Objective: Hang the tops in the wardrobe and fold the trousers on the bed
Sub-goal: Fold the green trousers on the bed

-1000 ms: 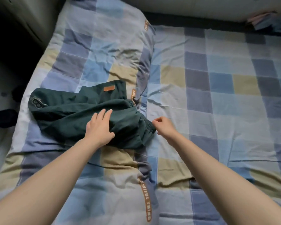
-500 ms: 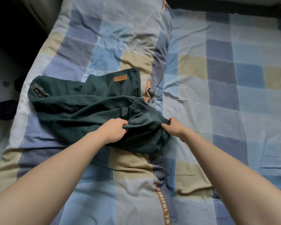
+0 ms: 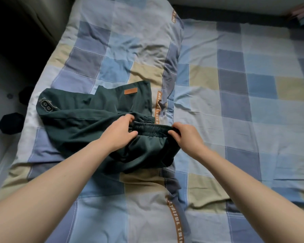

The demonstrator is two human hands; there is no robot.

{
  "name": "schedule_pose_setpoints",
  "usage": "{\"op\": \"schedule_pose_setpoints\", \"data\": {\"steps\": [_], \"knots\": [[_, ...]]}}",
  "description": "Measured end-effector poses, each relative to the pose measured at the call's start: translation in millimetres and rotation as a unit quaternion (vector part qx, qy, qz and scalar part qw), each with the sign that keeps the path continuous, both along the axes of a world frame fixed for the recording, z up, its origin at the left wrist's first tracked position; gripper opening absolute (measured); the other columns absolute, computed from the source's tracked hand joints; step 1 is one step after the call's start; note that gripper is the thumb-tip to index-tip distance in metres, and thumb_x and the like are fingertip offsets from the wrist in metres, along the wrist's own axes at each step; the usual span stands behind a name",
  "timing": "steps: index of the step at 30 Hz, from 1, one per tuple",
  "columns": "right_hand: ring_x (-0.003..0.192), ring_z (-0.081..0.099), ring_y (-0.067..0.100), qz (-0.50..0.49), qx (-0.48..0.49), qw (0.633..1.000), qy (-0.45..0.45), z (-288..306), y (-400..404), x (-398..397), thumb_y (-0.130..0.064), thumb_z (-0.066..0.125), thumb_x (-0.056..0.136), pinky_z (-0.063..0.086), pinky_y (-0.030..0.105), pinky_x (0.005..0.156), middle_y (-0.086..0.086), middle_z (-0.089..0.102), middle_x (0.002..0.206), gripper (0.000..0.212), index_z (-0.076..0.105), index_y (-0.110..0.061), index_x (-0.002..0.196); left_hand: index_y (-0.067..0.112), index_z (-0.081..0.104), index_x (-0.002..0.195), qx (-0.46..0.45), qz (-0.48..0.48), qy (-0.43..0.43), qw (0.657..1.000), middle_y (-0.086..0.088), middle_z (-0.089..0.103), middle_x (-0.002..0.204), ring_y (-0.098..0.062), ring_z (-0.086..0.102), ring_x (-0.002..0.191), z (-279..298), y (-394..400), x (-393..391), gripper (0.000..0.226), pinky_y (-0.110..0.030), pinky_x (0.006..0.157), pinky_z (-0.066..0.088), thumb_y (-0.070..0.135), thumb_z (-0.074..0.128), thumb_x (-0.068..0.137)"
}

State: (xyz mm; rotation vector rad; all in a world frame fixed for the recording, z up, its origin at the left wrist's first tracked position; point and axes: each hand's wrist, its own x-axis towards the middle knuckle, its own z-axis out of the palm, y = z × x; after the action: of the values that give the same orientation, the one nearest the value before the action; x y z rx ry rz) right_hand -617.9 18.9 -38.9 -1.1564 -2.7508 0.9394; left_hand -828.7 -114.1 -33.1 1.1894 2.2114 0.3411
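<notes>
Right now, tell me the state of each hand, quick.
Left hand: gripping the waistband of the green trousers.
Right hand: pinching the same waistband at its other end.

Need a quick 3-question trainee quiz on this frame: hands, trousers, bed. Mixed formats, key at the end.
1. True or false: both the left hand and the right hand grip the elastic waistband of the dark green trousers.
2. Multiple choice: the brown rectangular patch sits on A) the checked quilt, B) the trousers, C) the bedsheet.
3. Fill in: the embroidered number on the trousers' far left end is ___.

Key: 1 true; 2 B; 3 8.
</notes>
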Motion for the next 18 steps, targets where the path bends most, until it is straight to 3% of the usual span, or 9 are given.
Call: {"op": "schedule_pose_setpoints", "data": {"steps": [2, 3, 4, 6, 9, 12, 14, 16, 18], "knots": [[0.078, 0.044, 0.019, 0.080, 0.062, 0.994, 0.047, 26.7, -8.4, 0.5, -0.026, 0.054, 0.095, 0.034, 0.031, 0.064, -0.003, 0.057, 0.079, 0.015, 0.055, -0.016, 0.085, 0.023, 0.024, 0.152, 0.047, -0.045, -0.016, 0.998, 0.000, 0.037, 0.154, -0.018, 0.034, 0.142, 10.0, 6.3, 2.4, 0.083, -0.038, 0.115, 0.031, 0.033, 0.070, 0.084], [0.080, 0.042, 0.019, 0.116, 0.083, 0.988, 0.066, 40.4, -13.1, 1.3, -0.025, 0.055, 0.095, 0.035, 0.030, 0.065, -0.004, 0.057, 0.080, 0.012, 0.056, -0.015, 0.087, 0.025, 0.020, 0.154, 0.049, -0.085, -0.014, 0.995, 0.001, 0.037, 0.154, -0.017, 0.031, 0.143, 15.9, 9.9, 3.8, 0.087, -0.038, 0.116, 0.030, 0.033, 0.071, 0.083], [0.080, 0.041, 0.019, 0.141, 0.096, 0.982, 0.085, 52.9, -18.1, 3.2, -0.023, 0.056, 0.094, 0.036, 0.029, 0.066, -0.003, 0.057, 0.081, 0.012, 0.057, -0.013, 0.088, 0.026, 0.025, 0.152, 0.045, -0.120, -0.005, 0.992, 0.001, 0.044, 0.150, -0.016, 0.036, 0.141, 21.1, 12.3, 5.1, 0.084, -0.038, 0.114, 0.032, 0.032, 0.071, 0.083], [0.081, 0.044, 0.020, 0.162, 0.112, 0.974, 0.112, 76.8, -28.3, 10.9, -0.019, 0.058, 0.094, 0.041, 0.030, 0.068, 0.001, 0.059, 0.082, 0.011, 0.059, -0.009, 0.089, 0.026, 0.051, 0.136, 0.011, -0.173, 0.016, 0.985, 0.003, 0.062, 0.128, -0.020, 0.054, 0.124, 33.6, 13.0, 6.2, 0.057, -0.039, 0.103, 0.042, 0.028, 0.069, 0.082], [0.081, 0.049, 0.022, 0.171, 0.129, 0.968, 0.128, 107.3, -44.6, 31.1, -0.017, 0.061, 0.092, 0.046, 0.031, 0.069, 0.003, 0.062, 0.083, 0.012, 0.063, -0.005, 0.091, 0.024, 0.066, 0.099, -0.087, -0.232, 0.099, 0.964, 0.001, 0.061, 0.104, -0.025, 0.058, 0.104, 55.7, 2.3, 13.4, 0.020, -0.039, 0.085, 0.047, 0.025, 0.062, 0.079], [0.079, 0.048, 0.021, 0.195, 0.155, 0.960, 0.127, 132.2, -59.5, 53.5, -0.018, 0.061, 0.092, 0.047, 0.031, 0.067, 0.001, 0.061, 0.083, 0.012, 0.064, -0.006, 0.093, 0.025, 0.068, 0.102, -0.131, -0.286, 0.235, 0.920, 0.001, 0.051, 0.113, -0.025, 0.044, 0.115, 76.9, -12.3, 20.9, 0.022, -0.045, 0.102, 0.035, 0.033, 0.061, 0.083], [0.078, 0.046, 0.019, 0.201, 0.176, 0.955, 0.129, 149.4, -65.6, 68.5, -0.017, 0.062, 0.091, 0.045, 0.029, 0.066, 0.001, 0.060, 0.081, 0.011, 0.065, -0.006, 0.091, 0.025, 0.070, 0.106, -0.148, -0.333, 0.293, 0.884, 0.006, 0.049, 0.123, -0.025, 0.035, 0.125, 92.8, -22.0, 20.2, 0.027, -0.054, 0.115, 0.019, 0.039, 0.059, 0.085], [0.076, 0.046, 0.020, 0.199, 0.195, 0.952, 0.123, 172.0, -68.8, 84.5, -0.017, 0.063, 0.091, 0.046, 0.030, 0.064, 0.001, 0.059, 0.078, 0.012, 0.065, -0.006, 0.089, 0.025, 0.070, 0.108, -0.163, -0.386, 0.331, 0.845, 0.011, 0.054, 0.124, -0.026, 0.029, 0.133, 116.7, -33.8, 15.8, 0.029, -0.057, 0.117, 0.008, 0.041, 0.056, 0.088], [0.074, 0.048, 0.022, 0.193, 0.211, 0.952, 0.104, 195.1, -68.7, 100.7, -0.016, 0.064, 0.090, 0.048, 0.034, 0.062, 0.001, 0.058, 0.076, 0.012, 0.065, -0.005, 0.086, 0.025, 0.068, 0.108, -0.172, -0.406, 0.371, 0.817, 0.011, 0.061, 0.116, -0.025, 0.030, 0.134, 139.8, -47.0, 8.1, 0.028, -0.056, 0.117, 0.007, 0.038, 0.051, 0.090]]}}
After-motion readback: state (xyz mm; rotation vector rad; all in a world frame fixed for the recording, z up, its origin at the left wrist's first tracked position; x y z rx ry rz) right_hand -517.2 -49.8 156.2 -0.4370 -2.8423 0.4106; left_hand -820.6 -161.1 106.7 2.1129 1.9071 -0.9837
